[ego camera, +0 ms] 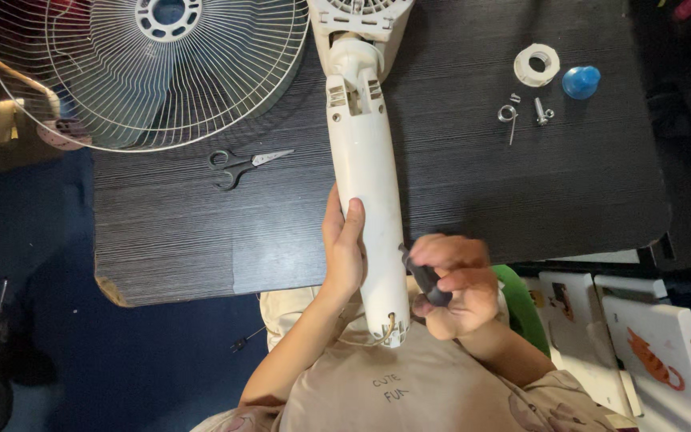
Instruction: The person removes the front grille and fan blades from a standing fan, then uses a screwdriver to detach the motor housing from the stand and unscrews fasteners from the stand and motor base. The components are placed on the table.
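Note:
A long white fan stand column (365,160) lies across the dark wooden table (481,192), its lower end hanging over the near edge toward me. My left hand (343,250) grips the column's left side, thumb on top. My right hand (457,284) is closed on a black screwdriver handle (428,280), whose tip meets the column's right side near its lower end. A thin wire (389,326) pokes out of a hole close to the column's end.
A wire fan grille (149,68) lies at the table's far left, small black scissors (237,166) in front of it. At the far right sit a white plastic ring nut (537,65), a blue cap (581,82) and loose screws (525,112). White panels (641,336) stand at the lower right.

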